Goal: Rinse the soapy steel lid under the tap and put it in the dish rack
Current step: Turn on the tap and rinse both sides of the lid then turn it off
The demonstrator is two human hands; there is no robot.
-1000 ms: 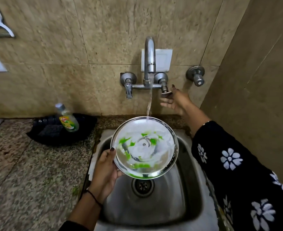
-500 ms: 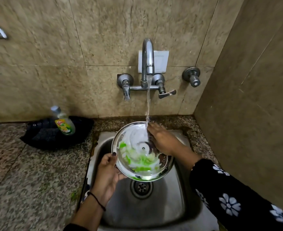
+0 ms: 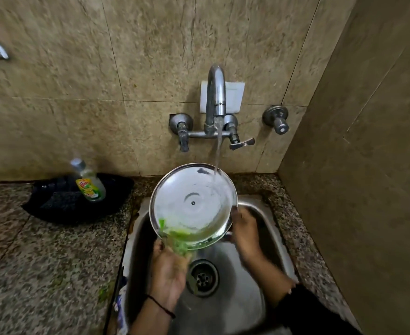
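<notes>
The round steel lid (image 3: 193, 204) is tilted over the steel sink (image 3: 242, 308), its inner face toward me. Water from the running tap (image 3: 215, 93) strikes its upper right part. Green soap has gathered at the lid's lower left edge and runs off there. My left hand (image 3: 169, 269) grips the lower rim from below, under the green runoff. My right hand (image 3: 245, 228) holds the lid's right edge. No dish rack is in sight.
A dish-soap bottle (image 3: 88, 181) lies on a black cloth (image 3: 61, 204) on the granite counter (image 3: 42, 262) left of the sink. A second wall tap (image 3: 277, 119) sits to the right. A tiled side wall closes the right side. The drain (image 3: 202, 276) lies below the lid.
The lid has tipped more upright and most soap has washed down to its lower left. My right hand moved from the lid's face to its right edge; my left hand shifted under the rim.
</notes>
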